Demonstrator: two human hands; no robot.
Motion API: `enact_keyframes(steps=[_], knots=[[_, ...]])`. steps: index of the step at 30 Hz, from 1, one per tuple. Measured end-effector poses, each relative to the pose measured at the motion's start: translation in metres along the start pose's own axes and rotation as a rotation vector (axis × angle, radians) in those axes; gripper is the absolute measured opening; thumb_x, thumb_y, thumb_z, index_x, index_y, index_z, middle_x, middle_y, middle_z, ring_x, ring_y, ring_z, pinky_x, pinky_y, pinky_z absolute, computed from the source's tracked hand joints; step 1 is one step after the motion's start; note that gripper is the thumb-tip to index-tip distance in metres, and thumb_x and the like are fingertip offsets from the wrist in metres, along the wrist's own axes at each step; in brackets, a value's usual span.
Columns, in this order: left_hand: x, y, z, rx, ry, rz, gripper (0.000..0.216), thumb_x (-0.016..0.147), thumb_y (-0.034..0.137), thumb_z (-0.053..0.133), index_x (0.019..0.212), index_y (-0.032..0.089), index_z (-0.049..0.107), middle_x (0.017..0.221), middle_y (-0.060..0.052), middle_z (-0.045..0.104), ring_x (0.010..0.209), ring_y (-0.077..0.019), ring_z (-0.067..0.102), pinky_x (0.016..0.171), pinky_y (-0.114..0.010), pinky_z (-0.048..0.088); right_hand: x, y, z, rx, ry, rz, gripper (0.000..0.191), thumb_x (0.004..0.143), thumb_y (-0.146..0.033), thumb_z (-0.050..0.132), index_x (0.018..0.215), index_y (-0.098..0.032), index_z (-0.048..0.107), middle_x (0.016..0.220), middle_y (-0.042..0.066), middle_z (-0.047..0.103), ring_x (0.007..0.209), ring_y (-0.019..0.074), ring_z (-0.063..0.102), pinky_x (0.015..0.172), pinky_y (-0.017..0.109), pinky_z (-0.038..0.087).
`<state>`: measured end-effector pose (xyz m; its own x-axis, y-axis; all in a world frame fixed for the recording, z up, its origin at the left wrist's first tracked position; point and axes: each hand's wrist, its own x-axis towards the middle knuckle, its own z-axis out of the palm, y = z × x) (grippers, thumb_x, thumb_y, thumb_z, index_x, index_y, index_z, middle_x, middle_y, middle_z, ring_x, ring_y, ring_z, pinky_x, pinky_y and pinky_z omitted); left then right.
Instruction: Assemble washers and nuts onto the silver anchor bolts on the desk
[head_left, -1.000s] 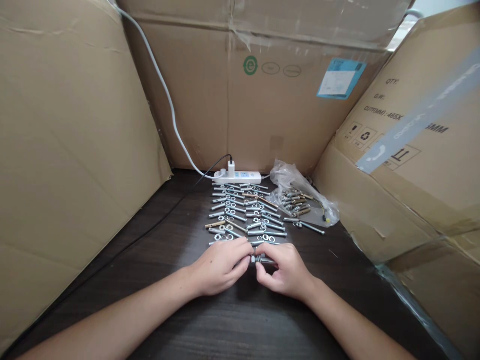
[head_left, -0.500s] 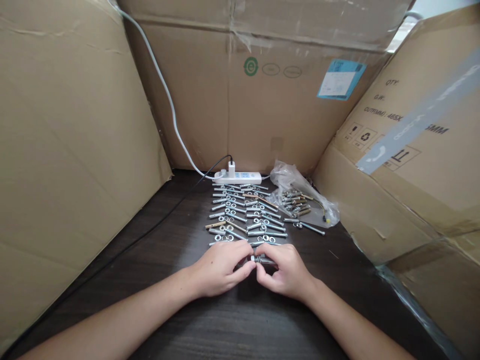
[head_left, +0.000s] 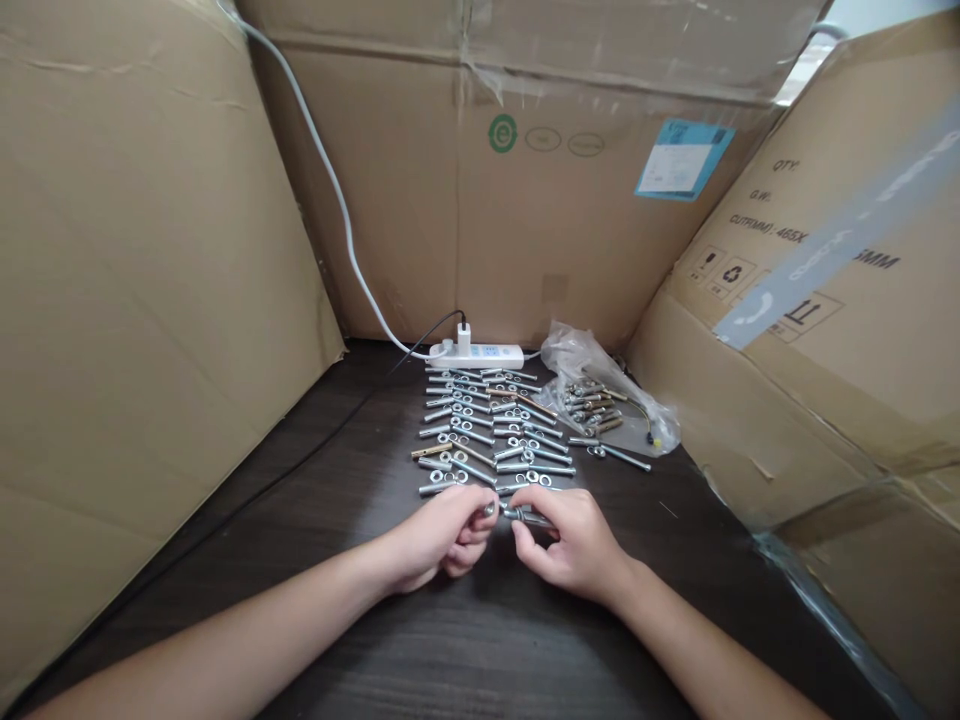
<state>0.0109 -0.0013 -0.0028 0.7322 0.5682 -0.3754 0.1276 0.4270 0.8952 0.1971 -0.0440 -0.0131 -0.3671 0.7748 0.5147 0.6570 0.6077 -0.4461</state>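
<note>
My right hand [head_left: 571, 545] is closed around a metal anchor bolt [head_left: 525, 516], held level just above the dark wooden table [head_left: 480, 640]. My left hand [head_left: 442, 537] has its fingers curled and pinches a small silver piece [head_left: 490, 509], a nut or washer, just off the bolt's left end. Both hands hover at the near end of two columns of bolts, nuts and washers [head_left: 491, 430] laid out on the table.
A clear plastic bag [head_left: 600, 395] with more bolts lies to the right of the rows. A white power strip [head_left: 476, 354] with a white cable and a black cable sits at the back. Tall cardboard boxes [head_left: 142, 280] wall in the table on three sides.
My left hand has curled its fingers and drawn slightly left, with a small silver piece now showing at its fingertips off the bolt's end. My right hand stays in place on the bolt.
</note>
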Motion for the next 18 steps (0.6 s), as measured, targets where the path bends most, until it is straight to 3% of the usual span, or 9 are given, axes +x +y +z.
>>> enact_keyframes(steps=[2,5,18], knots=[[-0.0011,0.0006,-0.0004,-0.219,-0.136,-0.166,0.025,0.082,0.039,0.035,0.066,0.019,0.034,0.054,0.007,0.023,0.041,-0.0063,0.011,0.04,-0.021,0.008,-0.0003,0.0002,-0.0003,0.019,-0.015,0.005,0.013,0.08,-0.022,0.052,0.09,-0.018,0.06,0.063,-0.002,0.063,0.047,0.0092,0.052,0.052,0.02,0.038],[-0.001,-0.0005,-0.0026,-0.341,-0.231,-0.22,0.026,0.082,0.04,0.04,0.07,0.017,0.04,0.06,0.006,0.029,0.042,-0.0054,0.013,0.04,-0.02,0.008,-0.0006,0.0003,-0.0004,0.043,-0.026,0.006,0.013,0.084,-0.023,0.051,0.092,-0.018,0.06,0.068,-0.001,0.065,0.05,0.0095,0.056,0.052,0.02,0.039],[-0.0021,-0.0029,-0.0003,-0.369,-0.203,-0.173,0.025,0.083,0.041,0.044,0.078,0.017,0.039,0.064,0.005,0.029,0.047,-0.0056,0.016,0.044,-0.018,0.013,0.0003,0.0049,0.0017,0.105,-0.09,-0.036,0.022,0.091,-0.033,0.054,0.107,-0.02,0.062,0.093,0.004,0.071,0.078,0.0136,0.067,0.069,0.021,0.048]])
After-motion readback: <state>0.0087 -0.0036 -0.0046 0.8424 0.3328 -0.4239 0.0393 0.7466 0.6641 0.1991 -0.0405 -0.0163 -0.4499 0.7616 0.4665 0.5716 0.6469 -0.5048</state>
